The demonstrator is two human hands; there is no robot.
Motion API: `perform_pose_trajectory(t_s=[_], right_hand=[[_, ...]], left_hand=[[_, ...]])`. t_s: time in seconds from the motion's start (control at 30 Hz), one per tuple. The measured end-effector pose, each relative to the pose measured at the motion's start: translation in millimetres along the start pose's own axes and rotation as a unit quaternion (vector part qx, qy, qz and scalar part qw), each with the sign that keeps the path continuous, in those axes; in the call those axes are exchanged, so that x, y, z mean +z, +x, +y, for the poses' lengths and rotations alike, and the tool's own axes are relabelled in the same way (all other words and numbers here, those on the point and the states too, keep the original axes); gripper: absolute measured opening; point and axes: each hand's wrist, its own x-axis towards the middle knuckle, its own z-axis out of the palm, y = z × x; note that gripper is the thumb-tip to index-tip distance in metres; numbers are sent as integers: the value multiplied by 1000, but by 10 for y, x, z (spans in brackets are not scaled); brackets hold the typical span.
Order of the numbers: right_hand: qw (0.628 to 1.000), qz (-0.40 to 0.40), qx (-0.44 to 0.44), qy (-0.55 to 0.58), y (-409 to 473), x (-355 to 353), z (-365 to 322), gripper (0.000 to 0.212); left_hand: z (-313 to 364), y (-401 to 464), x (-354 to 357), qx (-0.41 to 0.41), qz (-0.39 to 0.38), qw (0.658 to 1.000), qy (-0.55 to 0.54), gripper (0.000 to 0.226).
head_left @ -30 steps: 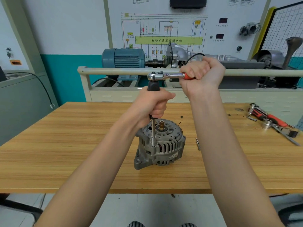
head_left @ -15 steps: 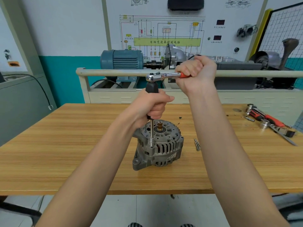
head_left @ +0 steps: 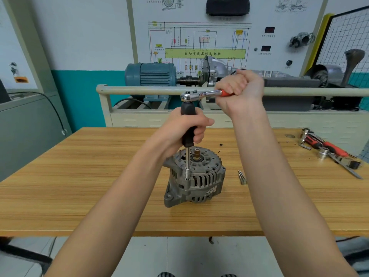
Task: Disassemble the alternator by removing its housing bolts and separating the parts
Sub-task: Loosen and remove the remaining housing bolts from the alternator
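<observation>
1. The alternator (head_left: 194, 177) stands on the wooden table (head_left: 79, 176), near its middle.
2. Two loose bolts (head_left: 242, 177) lie on the table just right of the alternator.
3. A second ratchet wrench (head_left: 323, 144) and a socket (head_left: 323, 153) lie at the table's far right.
4. An electric motor (head_left: 151, 74) sits on the bench (head_left: 279, 118) behind the table.
5. A wiring diagram board (head_left: 199, 41) stands behind the motor.

- ratchet (head_left: 201, 95) handle – mostly buried in the right hand (head_left: 239, 90), only a strip of red grip shows
- black driver handle (head_left: 188, 124) – middle covered by left hand (head_left: 186, 130) fingers
- socket tip on the alternator (head_left: 194, 176) – bolt head under it not visible
- alternator back-left side hidden behind left wrist
- loose bolts (head_left: 242, 177) beside right forearm – too small to count surely
- tools (head_left: 329, 150) at table's right – partly overlapping, types unclear
- both arms cut off by the bottom edge
- wall diagram (head_left: 199, 43) text mostly too small to read
</observation>
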Motion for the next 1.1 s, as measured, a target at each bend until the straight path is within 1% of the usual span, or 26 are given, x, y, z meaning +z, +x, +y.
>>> perform_pose_trajectory(t_s=[0.07,0.13,0.23,0.3,0.37,0.4,0.43,0.53,0.57,0.6,0.67,0.73,0.8,0.87,0.93,0.97,1.0,1.03,1.1], right_hand=[[999,-11,28,25,44,-30,15,59],[1000,-10,10,28,29,-49,22,58],[997,-18,-81,-1,-111,-55,49,53],[987,-40,-153,-37,-253,-58,104,54],[979,-57,-188,-57,-362,-45,134,56],[979,-59,-186,-60,-375,-27,122,57],[981,-56,-174,-59,-350,-8,92,57],[996,-12,-86,-33,-154,25,-3,57],[999,2,-50,-19,-89,22,-11,57],[1000,9,-20,-4,-37,12,-7,57],[1000,13,4,15,20,-14,17,59],[1000,13,-17,15,7,-32,34,56],[998,2,-70,1,-79,-34,61,50],[988,-25,-149,-37,-223,-36,129,44],[976,-49,-204,-63,-353,-30,193,48],[974,-57,-210,-66,-389,-18,202,51],[975,-59,-203,-67,-392,1,190,54],[979,-54,-187,-64,-363,18,161,55],[989,-28,-132,-52,-239,40,83,55]], left_hand=[[-19,18,44,4,13,1000,-21,47],[-44,43,90,2,55,998,-19,51],[-88,95,141,-2,167,986,4,45],[-116,119,190,2,233,972,23,39],[-135,113,221,14,252,967,41,36],[-140,100,214,18,243,969,46,37],[-130,83,186,21,215,975,43,38],[-71,32,72,18,62,998,-15,41],[-54,27,41,16,22,999,-25,42],[-45,26,29,14,2,1000,-21,46],[-43,41,48,3,16,1000,1,56],[-57,65,91,-8,74,997,6,56],[-76,101,135,-11,161,987,1,47],[-113,144,179,-9,242,970,3,39],[-139,144,229,3,282,959,19,34],[-145,129,229,9,282,959,24,34],[-143,108,208,13,264,964,24,35],[-130,80,168,16,225,974,18,36],[-81,32,68,17,114,993,-5,38]])
